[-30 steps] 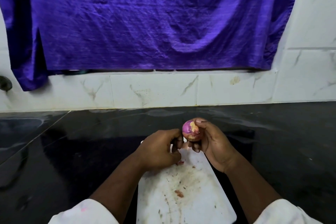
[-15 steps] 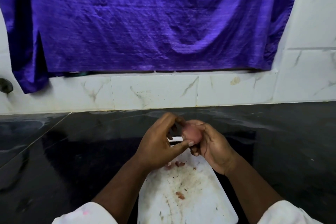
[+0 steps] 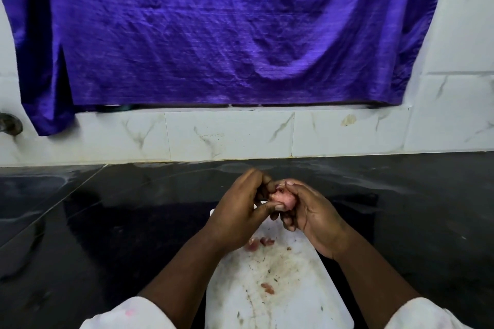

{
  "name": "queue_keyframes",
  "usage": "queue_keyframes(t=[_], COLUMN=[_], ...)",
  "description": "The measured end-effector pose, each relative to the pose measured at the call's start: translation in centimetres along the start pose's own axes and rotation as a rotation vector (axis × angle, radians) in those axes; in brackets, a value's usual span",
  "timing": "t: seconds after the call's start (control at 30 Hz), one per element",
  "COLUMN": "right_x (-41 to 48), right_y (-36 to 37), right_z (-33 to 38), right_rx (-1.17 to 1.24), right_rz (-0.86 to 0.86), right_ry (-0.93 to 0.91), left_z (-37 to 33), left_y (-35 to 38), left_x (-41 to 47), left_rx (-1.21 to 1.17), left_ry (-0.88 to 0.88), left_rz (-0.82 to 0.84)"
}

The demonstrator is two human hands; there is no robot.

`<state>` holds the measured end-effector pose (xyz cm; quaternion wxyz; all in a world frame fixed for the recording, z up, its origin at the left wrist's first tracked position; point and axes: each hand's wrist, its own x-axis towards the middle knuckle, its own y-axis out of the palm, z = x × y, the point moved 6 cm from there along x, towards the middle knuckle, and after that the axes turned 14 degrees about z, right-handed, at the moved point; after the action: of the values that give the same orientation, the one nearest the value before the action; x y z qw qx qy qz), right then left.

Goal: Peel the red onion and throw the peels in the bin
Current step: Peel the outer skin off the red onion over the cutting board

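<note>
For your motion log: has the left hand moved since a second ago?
Yes. The left hand rose from the cutting board toward the wall, closing on the onion.

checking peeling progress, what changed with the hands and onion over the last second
The left hand rose from the white cutting board and closed its thumb and fingers onto the red onion, now mostly covered. The right hand kept holding the onion above the board's far end. Peel scraps and purple cloth stayed put.

A single head-worn view looks forward and down from close above the white cutting board point(image 3: 278, 299), facing the purple cloth point(image 3: 227, 29) hanging beyond it.
</note>
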<state>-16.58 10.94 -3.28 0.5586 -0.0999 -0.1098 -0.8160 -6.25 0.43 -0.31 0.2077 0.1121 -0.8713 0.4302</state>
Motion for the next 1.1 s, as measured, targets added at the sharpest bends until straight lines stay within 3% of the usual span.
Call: queue_keyframes(t=[0.2,0.6,0.93,1.1], right_x=[0.0,-0.1,-0.3,-0.3], right_y=[-0.2,-0.3,-0.1,0.0], right_z=[0.1,0.2,0.6,1.0], right_rx=[0.017,0.049,0.118,0.136], right_rz=[-0.011,-0.04,0.0,-0.013], right_ry=[-0.004,0.003,-0.046,-0.073], left_z=[-0.1,-0.4,-0.6,-0.1], left_y=[-0.4,0.1,-0.7,-1.4], left_x=[-0.1,0.3,-0.1,0.0], left_rx=[0.032,0.038,0.042,-0.089], left_ry=[-0.008,0.082,0.086,0.085], left_rz=[-0.053,0.002,-0.1,-0.182])
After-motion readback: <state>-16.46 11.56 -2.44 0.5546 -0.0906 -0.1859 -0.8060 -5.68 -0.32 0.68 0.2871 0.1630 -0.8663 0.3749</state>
